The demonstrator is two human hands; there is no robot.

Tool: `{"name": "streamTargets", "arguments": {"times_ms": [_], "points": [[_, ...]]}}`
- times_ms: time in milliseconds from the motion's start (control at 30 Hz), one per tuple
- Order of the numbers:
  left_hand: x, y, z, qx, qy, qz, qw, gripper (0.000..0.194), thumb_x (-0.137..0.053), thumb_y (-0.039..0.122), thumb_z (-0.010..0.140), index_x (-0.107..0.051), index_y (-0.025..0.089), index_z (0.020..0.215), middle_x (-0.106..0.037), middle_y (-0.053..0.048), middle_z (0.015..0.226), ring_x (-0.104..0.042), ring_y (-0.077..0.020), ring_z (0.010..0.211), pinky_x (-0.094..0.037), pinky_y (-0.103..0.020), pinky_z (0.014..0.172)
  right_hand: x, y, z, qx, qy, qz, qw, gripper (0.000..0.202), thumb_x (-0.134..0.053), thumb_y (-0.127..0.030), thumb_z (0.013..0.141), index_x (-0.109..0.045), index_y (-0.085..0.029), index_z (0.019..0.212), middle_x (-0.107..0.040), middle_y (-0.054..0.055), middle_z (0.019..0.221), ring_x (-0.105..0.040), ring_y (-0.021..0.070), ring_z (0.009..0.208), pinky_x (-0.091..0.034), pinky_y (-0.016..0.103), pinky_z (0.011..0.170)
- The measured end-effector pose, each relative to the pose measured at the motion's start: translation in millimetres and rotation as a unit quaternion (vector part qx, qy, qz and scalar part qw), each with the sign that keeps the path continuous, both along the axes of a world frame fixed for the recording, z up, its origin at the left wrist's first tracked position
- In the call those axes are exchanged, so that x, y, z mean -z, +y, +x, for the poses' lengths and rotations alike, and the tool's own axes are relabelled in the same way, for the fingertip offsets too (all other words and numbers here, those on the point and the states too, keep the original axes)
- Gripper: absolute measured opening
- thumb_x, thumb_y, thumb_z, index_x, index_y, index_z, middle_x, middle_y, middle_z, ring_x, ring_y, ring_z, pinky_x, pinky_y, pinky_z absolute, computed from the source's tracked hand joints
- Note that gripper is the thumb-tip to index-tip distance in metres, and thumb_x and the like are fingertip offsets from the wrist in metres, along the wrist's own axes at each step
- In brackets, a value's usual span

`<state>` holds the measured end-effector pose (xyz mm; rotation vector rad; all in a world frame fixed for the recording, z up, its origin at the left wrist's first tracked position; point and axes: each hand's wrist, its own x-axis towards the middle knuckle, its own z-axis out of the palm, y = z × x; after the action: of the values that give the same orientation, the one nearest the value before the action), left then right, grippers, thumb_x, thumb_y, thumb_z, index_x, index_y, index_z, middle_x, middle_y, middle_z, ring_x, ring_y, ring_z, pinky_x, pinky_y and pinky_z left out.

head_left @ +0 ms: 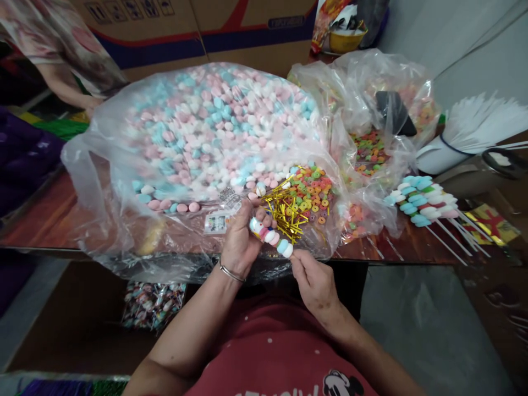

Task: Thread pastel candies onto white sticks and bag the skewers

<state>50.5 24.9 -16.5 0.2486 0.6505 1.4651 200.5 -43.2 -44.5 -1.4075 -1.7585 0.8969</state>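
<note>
The left hand (pixel 243 236), a metal bangle (pixel 231 273) at its wrist, is clamped around the upper part of a candy skewer (pixel 271 237) strung with white, pink and blue pieces, held aslant above the near edge of the bench (pixel 412 250). The right hand (pixel 313 278) pinches the skewer's lower end, thumb and forefinger together beside the last white piece; whether they grip stick or sweet is too small to tell. Just beyond the left fingers lie gold twist ties (pixel 284 217), touching a heap of multicoloured ring candies (pixel 317 190). Behind spreads a large clear plastic bag (pixel 97 159) of pink, blue and white sweets (pixel 223 121), reaching over the bench's near edge. Towards the bench's right end lie more strung skewers (pixel 429 201), sticks pointing to the near edge, with a white container (pixel 437 157) of white sticks (pixel 480 121) behind them. At the far left, another person's hand (pixel 91 104) is near the bag.
</note>
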Motion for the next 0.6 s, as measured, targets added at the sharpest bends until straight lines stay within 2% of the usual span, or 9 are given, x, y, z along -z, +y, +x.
{"name": "streamTargets", "arguments": {"times_ms": [100,267,333,467,533,600], "points": [[2.7,-4.6,8.0,-0.029,0.012,0.001,1.0,0.028,-0.07,0.042,0.081,-0.059,0.016,0.082,-0.044,0.008,0.056,-0.045,-0.005,0.047,-0.048,-0.023,0.059,4.4,-0.4,-2.0,-0.005,-0.101,0.093,0.991,0.027,-0.039,-0.027,0.094,-0.064,-0.019,0.085,-0.062,0.003,0.064,-0.053,0.0118,0.056,-0.037,0.024,0.057],[3.7,-5.3,10.5,-0.053,0.017,-0.009,0.998,0.03,-0.07,0.044,0.081,-0.057,0.016,0.08,-0.045,0.008,0.055,-0.046,-0.0052,0.046,-0.049,-0.022,0.059,6.8,-1.3,-6.1,-0.004,-0.174,0.118,0.978,0.032,-0.037,-0.024,0.094,-0.061,-0.019,0.074,-0.058,0.002,0.056,-0.049,0.0112,0.05,-0.031,0.024,0.052],[1.8,-2.1,6.5,-0.055,0.006,-0.034,0.998,0.031,-0.065,0.044,0.085,-0.056,0.016,0.077,-0.046,0.007,0.054,-0.048,-0.0057,0.045,-0.048,-0.022,0.057,4.6,-1.3,-5.6,-0.015,-0.152,0.089,0.984,0.031,-0.037,-0.026,0.094,-0.06,-0.02,0.074,-0.055,0.0,0.054,-0.046,0.0103,0.048,-0.03,0.023,0.051],[-0.4,1.5,-0.1,-0.037,0.001,-0.056,0.998,0.033,-0.061,0.047,0.087,-0.055,0.016,0.077,-0.049,0.006,0.054,-0.052,-0.0074,0.046,-0.043,-0.019,0.048,0.4,-0.1,-3.3,-0.031,-0.059,-0.02,0.998,0.029,-0.039,-0.031,0.093,-0.054,-0.021,0.071,-0.047,-0.003,0.052,-0.041,0.0093,0.047,-0.03,0.022,0.05],[0.2,0.4,0.1,-0.036,0.015,-0.049,0.998,0.035,-0.062,0.051,0.084,-0.057,0.017,0.08,-0.051,0.006,0.054,-0.057,-0.0099,0.05,-0.041,-0.019,0.046,-0.3,1.2,-3.7,-0.039,0.0,-0.085,0.996,0.031,-0.041,-0.034,0.092,-0.049,-0.021,0.066,-0.045,-0.004,0.05,-0.041,0.0091,0.047,-0.031,0.022,0.051],[1.2,-2.0,2.9,-0.051,0.036,-0.038,0.997,0.038,-0.063,0.054,0.082,-0.058,0.017,0.081,-0.055,0.004,0.055,-0.061,-0.0125,0.055,-0.044,-0.021,0.049,-1.1,2.4,-6.3,-0.054,0.088,-0.173,0.979,0.03,-0.042,-0.037,0.09,-0.048,-0.021,0.065,-0.045,-0.005,0.047,-0.04,0.0085,0.045,-0.031,0.021,0.05]]}}
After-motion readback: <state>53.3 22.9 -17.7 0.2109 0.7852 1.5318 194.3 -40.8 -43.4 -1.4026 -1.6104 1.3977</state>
